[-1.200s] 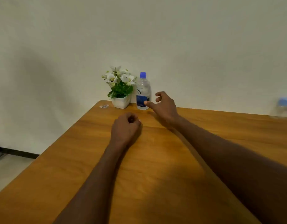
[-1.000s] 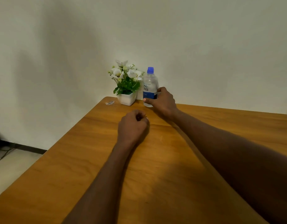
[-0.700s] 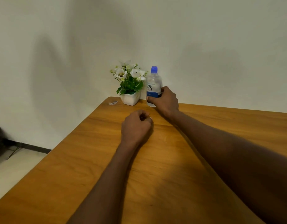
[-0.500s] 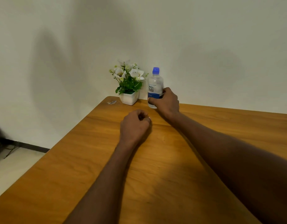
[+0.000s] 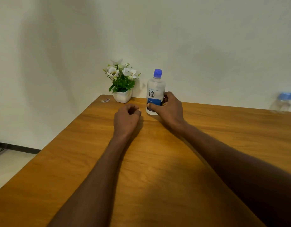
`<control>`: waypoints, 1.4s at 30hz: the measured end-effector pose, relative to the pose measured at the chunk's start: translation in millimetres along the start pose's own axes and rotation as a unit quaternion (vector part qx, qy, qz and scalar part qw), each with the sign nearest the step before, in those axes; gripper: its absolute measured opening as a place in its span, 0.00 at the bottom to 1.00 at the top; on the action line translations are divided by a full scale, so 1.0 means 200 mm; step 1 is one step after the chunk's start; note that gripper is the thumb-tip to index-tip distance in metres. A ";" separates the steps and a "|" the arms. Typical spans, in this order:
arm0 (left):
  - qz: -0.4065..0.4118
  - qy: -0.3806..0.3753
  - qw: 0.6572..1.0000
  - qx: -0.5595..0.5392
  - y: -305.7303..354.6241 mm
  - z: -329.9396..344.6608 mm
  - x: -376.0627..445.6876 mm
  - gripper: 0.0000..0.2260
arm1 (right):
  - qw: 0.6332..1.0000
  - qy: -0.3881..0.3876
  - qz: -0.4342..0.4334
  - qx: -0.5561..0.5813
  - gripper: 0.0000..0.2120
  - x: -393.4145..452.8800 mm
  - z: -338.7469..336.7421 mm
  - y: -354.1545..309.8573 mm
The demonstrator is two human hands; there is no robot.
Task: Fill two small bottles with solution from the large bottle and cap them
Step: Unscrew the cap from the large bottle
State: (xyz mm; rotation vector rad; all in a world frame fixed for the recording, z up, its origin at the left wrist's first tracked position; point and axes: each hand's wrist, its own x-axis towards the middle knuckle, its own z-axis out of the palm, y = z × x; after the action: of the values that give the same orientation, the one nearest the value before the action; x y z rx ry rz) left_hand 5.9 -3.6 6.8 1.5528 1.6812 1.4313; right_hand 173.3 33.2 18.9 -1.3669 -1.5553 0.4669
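The large bottle (image 5: 155, 89) is clear with a blue cap and a blue-and-white label, standing upright near the table's far edge. My right hand (image 5: 170, 108) wraps around its lower half from the right. My left hand (image 5: 126, 119) rests as a closed fist on the table, just left of the bottle and holding nothing that I can see. Two small clear bottles (image 5: 283, 103) with blue caps stand blurred at the far right edge of the view.
A white pot of white flowers (image 5: 121, 84) stands by the wall left of the bottle. A small scrap (image 5: 105, 100) lies near the wooden table's (image 5: 157, 169) far left corner. The table's left edge drops to the floor.
My right hand reached the large bottle, closed around it and drew it slightly away from the flower pot. My left fist stayed put. The small bottles came back into view at the right.
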 end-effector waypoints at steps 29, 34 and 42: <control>0.075 -0.097 0.968 -0.221 0.24 0.14 -0.28 0.11 | 1.000 0.003 -0.008 -0.009 0.35 -0.57 -0.37 0.04; 0.088 -0.071 0.959 -0.261 0.29 0.17 -0.31 0.14 | 1.000 -0.008 -0.007 -0.001 0.35 -0.57 -0.37 0.04; 0.114 -0.040 0.943 -0.309 0.37 0.14 -0.30 0.15 | 1.000 -0.010 -0.001 0.010 0.34 -0.57 -0.37 0.04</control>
State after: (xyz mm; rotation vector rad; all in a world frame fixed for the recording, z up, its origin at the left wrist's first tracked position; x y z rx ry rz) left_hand 79.9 -58.8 41.9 1.4308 0.8844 1.7610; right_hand 228.0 -90.2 -0.7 -1.3490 -1.5636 0.4960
